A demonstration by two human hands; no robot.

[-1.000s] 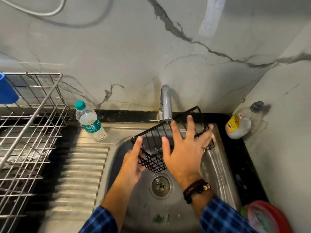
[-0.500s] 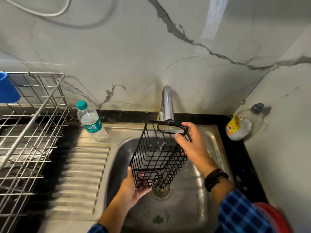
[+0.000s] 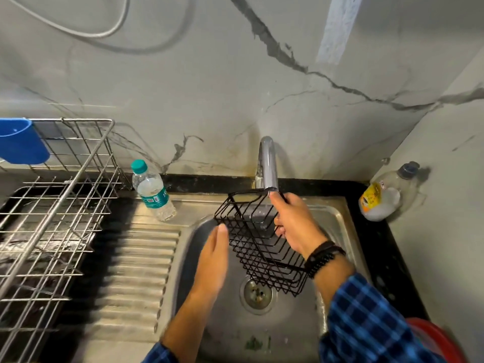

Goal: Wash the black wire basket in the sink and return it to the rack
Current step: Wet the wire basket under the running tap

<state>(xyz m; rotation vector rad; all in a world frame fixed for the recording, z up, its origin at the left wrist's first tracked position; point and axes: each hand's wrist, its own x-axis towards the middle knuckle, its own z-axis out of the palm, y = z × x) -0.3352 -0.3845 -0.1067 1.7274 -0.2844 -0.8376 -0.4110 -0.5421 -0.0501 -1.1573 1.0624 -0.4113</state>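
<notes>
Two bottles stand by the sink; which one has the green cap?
The clear water bottle, left of the tap beside the steel rack. The corner bottle on the right has a dark cap and a yellow label.

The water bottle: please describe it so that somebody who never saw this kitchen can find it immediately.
Start at the steel sink, then look left past the tap to the ribbed drainboard. The water bottle stands at its back edge, near the wall. It is clear with a teal cap and label, unlike the yellow-labelled bottle in the right corner.
</notes>
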